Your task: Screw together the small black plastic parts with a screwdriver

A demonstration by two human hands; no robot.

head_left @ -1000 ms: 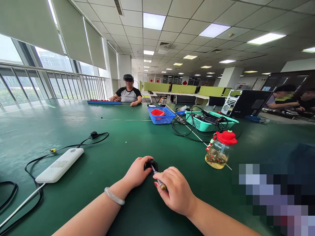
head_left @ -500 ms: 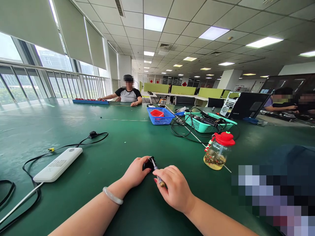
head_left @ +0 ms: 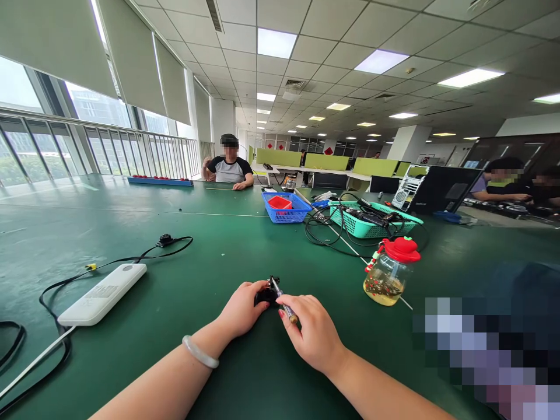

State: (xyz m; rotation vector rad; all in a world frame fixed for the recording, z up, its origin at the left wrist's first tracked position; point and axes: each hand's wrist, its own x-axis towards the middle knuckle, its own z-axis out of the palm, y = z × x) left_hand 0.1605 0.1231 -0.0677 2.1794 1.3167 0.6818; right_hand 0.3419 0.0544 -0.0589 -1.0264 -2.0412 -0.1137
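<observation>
My left hand, a pale bangle on its wrist, is closed around a small black part on the green table. The part's exact kind is hard to make out, as my fingers cover some of it. In my right hand is a slim screwdriver with a clear handle and a brass-coloured end. Thumb and fingers pinch its handle, and it slants up and to the left. Its tip meets the upper side of the black part.
A white power bank with cables lies left. To the right stands a red-lidded glass bottle. Farther back are a blue basket and a green basket with tangled cables. A person sits across the table; others are at right.
The screwdriver and my right hand have shifted slightly right, with the tip still at the black part. Across the table, the person has raised one hand from the blue tray.
</observation>
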